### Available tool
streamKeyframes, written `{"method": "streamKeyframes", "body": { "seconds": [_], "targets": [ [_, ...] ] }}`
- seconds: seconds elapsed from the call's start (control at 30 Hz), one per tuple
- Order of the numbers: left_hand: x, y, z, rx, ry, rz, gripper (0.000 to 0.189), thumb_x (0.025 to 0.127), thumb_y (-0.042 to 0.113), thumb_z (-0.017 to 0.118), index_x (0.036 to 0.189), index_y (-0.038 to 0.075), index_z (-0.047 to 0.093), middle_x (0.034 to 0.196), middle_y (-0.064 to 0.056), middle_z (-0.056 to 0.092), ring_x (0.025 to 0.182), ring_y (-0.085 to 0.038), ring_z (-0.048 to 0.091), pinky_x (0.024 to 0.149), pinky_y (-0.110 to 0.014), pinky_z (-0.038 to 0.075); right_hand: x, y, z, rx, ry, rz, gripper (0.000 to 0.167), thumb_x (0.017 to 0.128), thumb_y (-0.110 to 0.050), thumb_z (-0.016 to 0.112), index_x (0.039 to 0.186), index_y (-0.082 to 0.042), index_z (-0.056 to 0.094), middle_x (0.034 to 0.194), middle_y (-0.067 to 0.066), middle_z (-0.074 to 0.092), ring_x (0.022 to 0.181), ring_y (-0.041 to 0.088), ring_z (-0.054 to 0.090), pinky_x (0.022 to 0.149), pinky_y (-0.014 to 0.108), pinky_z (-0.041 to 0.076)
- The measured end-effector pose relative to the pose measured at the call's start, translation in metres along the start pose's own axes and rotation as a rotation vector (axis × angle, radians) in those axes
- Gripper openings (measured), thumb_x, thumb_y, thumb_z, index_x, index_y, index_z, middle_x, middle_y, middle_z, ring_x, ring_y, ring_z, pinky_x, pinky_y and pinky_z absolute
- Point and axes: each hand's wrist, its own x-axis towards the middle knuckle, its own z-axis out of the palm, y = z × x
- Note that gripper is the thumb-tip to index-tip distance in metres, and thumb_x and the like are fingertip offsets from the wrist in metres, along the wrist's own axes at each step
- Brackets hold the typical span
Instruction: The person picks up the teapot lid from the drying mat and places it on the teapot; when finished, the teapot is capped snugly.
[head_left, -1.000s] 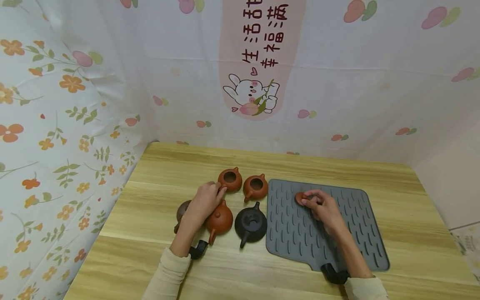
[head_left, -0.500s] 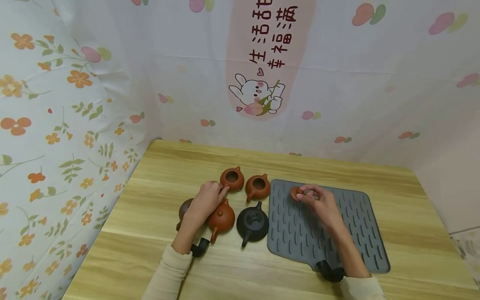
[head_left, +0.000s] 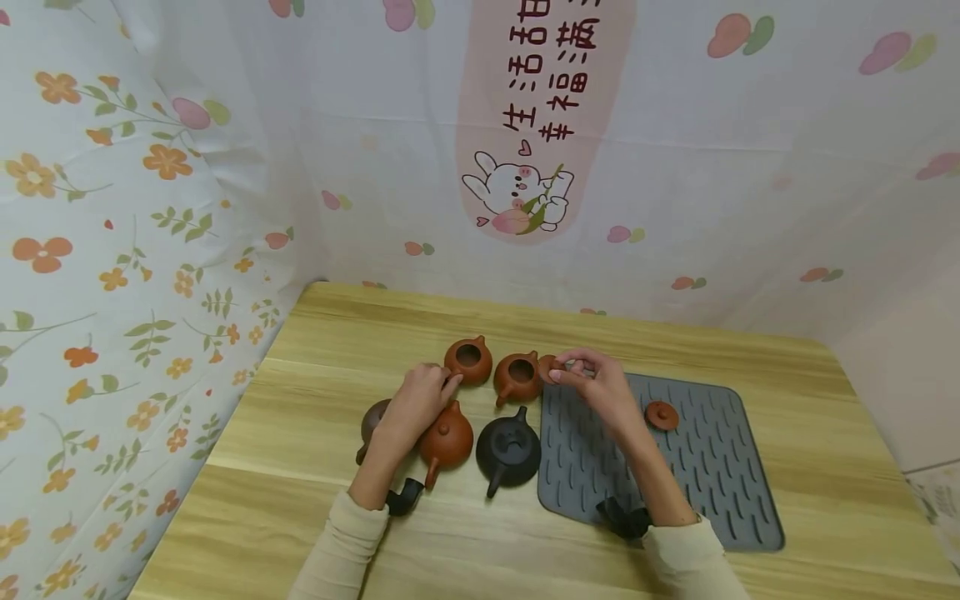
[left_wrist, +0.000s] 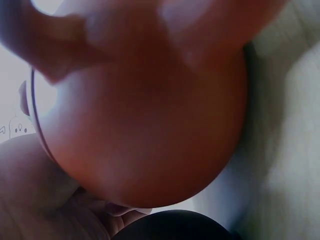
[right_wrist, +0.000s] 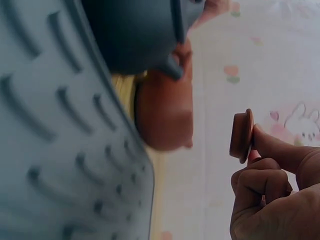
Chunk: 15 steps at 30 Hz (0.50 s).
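In the head view my right hand [head_left: 603,393] pinches a reddish-brown teapot lid [head_left: 550,369] by its knob. The lid is in the air, just right of an open-topped clay teapot [head_left: 516,379]; the right wrist view shows the lid [right_wrist: 242,136] on edge, its inner rim facing left. My left hand [head_left: 417,402] holds the handle of a second lidless clay teapot [head_left: 468,360] at the back; its fingers hide that handle. Below the left hand sits a lidded orange teapot [head_left: 446,439], which fills most of the left wrist view.
A black teapot [head_left: 508,450] stands beside the grey ridged mat [head_left: 600,467]. Another clay lid [head_left: 662,415] lies knob up on the mat. A dark brown teapot [head_left: 371,419] is partly hidden behind the left forearm. Patterned cloth [head_left: 375,167] hangs behind the wooden table [head_left: 480,550].
My right hand has carried the lid left from over the mat to beside the right-hand lidless teapot. The second lid on the mat has come into sight. The left hand stays at its teapot.
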Motion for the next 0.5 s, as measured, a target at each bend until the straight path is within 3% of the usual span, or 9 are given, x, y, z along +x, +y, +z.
{"method": "streamKeyframes", "body": {
  "seconds": [0.5],
  "targets": [
    [0.000, 0.004, 0.000, -0.007, 0.027, -0.030, 0.032, 0.108, 0.012, 0.070, 0.078, 0.001, 0.070, 0.069, -0.013, 0.062, 0.062, -0.029, 0.066, 0.058, -0.034, 0.053, 0.031, -0.026, 0.048, -0.101, -0.133, -0.145, 0.020, 0.099, -0.012, 0.082, 0.115, -0.001, 0.077, 0.077, 0.002, 0.057, 0.079, 0.022, 0.051, 0.077, 0.038, 0.044]
  ]
}}
